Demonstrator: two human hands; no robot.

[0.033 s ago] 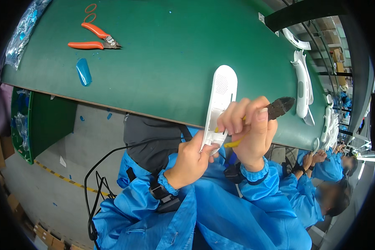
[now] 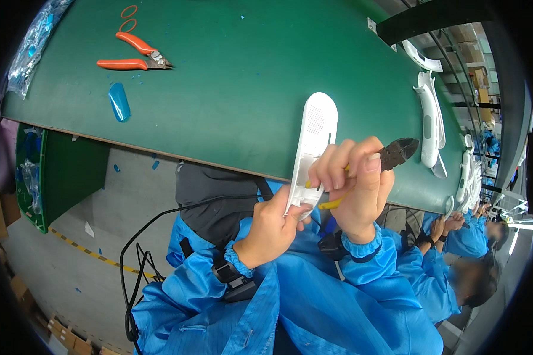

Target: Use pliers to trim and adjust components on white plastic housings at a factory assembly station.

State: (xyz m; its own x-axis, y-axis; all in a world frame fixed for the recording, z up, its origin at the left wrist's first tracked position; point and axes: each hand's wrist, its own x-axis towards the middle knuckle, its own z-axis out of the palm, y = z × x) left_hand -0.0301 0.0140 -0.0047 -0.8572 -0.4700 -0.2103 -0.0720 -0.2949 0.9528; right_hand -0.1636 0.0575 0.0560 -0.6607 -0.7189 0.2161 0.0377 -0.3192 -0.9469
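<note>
Head view: left hand (image 2: 272, 228) grips the white oblong plastic housing (image 2: 312, 148) by its lower end, while right hand (image 2: 352, 183) is closed around yellow-handled cutters (image 2: 397, 152). Cutter tip sits clear of the housing, so trimming looks unfinished; similar white housings (image 2: 429, 121) lie along the green bench (image 2: 237, 77).

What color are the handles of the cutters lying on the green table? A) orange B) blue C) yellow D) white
A: the cutters lying near the far left of the green table have orange handles, while the yellow-handled cutters are in the right hand, not on the table.
</note>
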